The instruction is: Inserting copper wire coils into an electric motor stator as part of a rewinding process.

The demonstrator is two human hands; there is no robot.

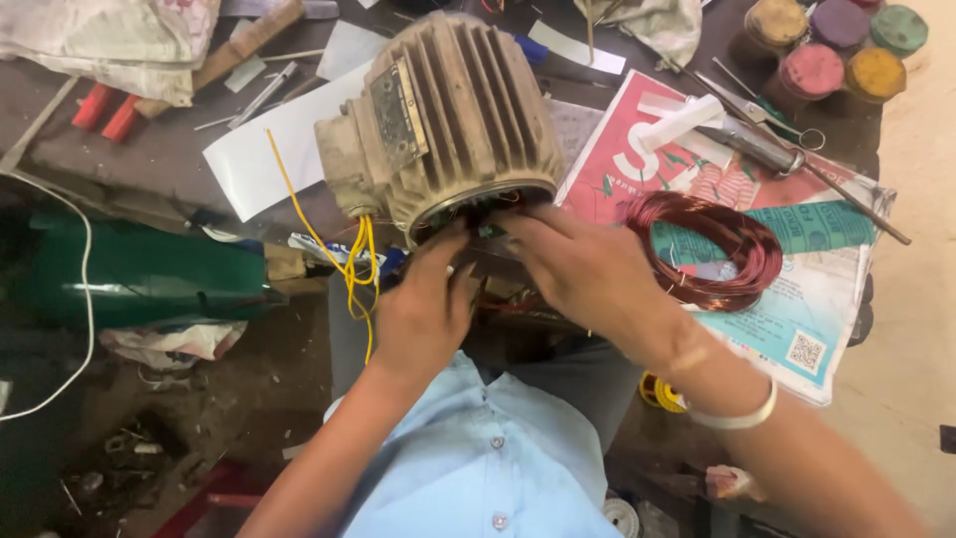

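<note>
Both hands, left hand (423, 304) and right hand (578, 269), grip inside the motor housing (448, 120), fingers curled, contents hidden; its 6 o'clock rim could scrape fingers or snag yellow wires (354, 264).

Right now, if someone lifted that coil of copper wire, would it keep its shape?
Probably not fully: the copper wire coil is many thin loose loops, so it would likely sag. It looks fairly heavy for its size, and lying flat on the printed paper, it seems unlikely to roll.

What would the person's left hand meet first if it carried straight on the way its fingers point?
Most likely the open end of the ribbed motor housing: the left hand points up into that opening, fingertips already at its rim. Depth inside is unclear.
</note>
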